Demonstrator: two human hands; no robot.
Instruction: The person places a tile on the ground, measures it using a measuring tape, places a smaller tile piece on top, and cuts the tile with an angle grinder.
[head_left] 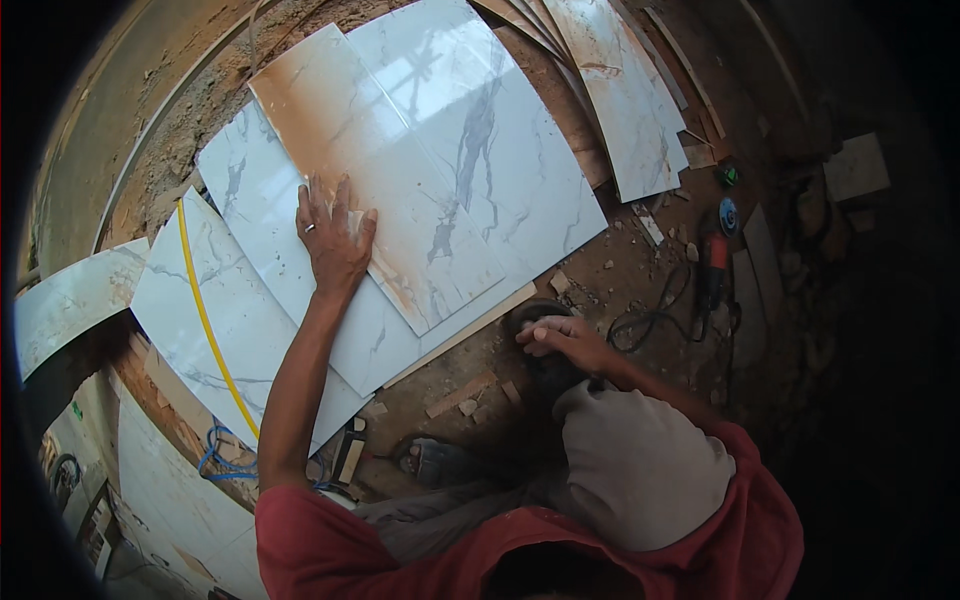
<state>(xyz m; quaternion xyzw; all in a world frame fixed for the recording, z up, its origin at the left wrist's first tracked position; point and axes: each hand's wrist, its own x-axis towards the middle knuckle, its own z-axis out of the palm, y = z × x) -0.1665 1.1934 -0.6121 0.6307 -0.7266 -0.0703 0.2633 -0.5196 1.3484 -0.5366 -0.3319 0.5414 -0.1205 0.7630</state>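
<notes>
My left hand [336, 235] lies with its fingers apart on the edge of a white, grey-veined tile [405, 200] coated with brown dust. That tile rests on another large glossy marbled tile [500, 130], and a further white tile [240, 165] shows beside them. Above a dark round shape on the ground, my right hand [562, 338] is held close to my bent knee, its fingers curled together. Whatever may be between those fingers is too small or hidden to name.
A yellow strip [203, 305] crosses the tile at left. To the right lie a red angle grinder [714, 262] with a blue disc and black cord, and a stained tile piece [625, 95]. Broken tile chips, a wooden piece [460, 394] and a blue cord [222, 458] are on the ground.
</notes>
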